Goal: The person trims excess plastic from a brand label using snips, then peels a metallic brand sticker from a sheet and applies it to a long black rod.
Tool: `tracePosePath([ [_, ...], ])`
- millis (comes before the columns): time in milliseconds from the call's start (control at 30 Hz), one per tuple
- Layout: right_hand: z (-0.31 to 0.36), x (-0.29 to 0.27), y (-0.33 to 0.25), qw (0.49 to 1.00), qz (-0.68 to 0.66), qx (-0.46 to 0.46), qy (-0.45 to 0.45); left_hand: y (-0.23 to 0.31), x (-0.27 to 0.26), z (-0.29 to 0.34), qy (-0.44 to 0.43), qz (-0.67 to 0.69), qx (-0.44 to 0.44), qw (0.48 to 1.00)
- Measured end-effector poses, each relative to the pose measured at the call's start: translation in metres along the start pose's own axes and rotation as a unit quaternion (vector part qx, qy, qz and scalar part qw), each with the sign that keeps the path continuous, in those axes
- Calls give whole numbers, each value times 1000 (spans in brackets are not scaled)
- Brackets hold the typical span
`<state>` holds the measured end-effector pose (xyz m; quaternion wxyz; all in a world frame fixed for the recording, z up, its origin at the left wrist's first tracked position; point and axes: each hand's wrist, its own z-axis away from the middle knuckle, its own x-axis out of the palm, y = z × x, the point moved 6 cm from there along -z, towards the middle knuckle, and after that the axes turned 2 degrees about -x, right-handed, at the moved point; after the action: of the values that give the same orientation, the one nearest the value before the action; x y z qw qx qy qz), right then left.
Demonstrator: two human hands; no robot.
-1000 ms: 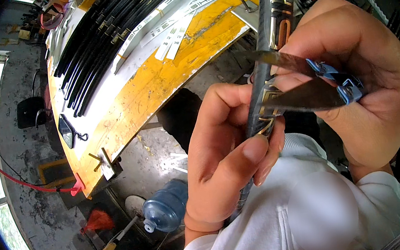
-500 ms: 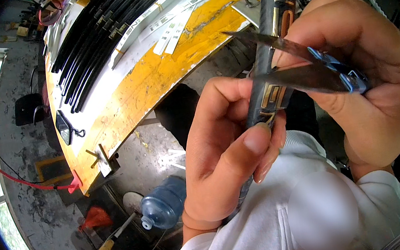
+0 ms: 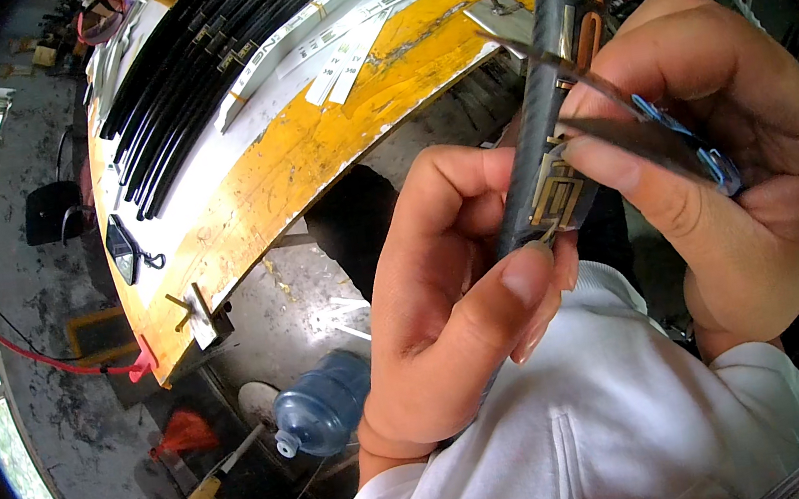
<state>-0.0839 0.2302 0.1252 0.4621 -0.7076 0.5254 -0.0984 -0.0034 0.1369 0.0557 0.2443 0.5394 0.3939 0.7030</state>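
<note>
Standing by: left hand (image 3: 468,306) curled, thumb and fingers closed on a black gold-patterned tube (image 3: 537,130), which slants 7 to 1 o'clock in front of the person. Right hand (image 3: 734,109), at the left's 2 o'clock, pinches a two-bladed metal tool (image 3: 658,145), blades apart, tips toward 10; upper blade crosses the tube. Thumb touching the tube? Can't tell. Counter (image 3: 207,244) with black rods (image 3: 188,96): hands' 10 o'clock.
</note>
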Motion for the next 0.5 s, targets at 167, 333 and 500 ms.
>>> tracePosePath([
  [167,0,-3,-4,1000,5,8,24,2,4,0,-1,-7,0,1000],
  [333,0,4,-1,1000,-9,6,16,2,-2,2,8,-11,-3,1000],
  [500,-1,2,-4,1000,7,1,16,3,-1,1,1,-11,-3,1000],
])
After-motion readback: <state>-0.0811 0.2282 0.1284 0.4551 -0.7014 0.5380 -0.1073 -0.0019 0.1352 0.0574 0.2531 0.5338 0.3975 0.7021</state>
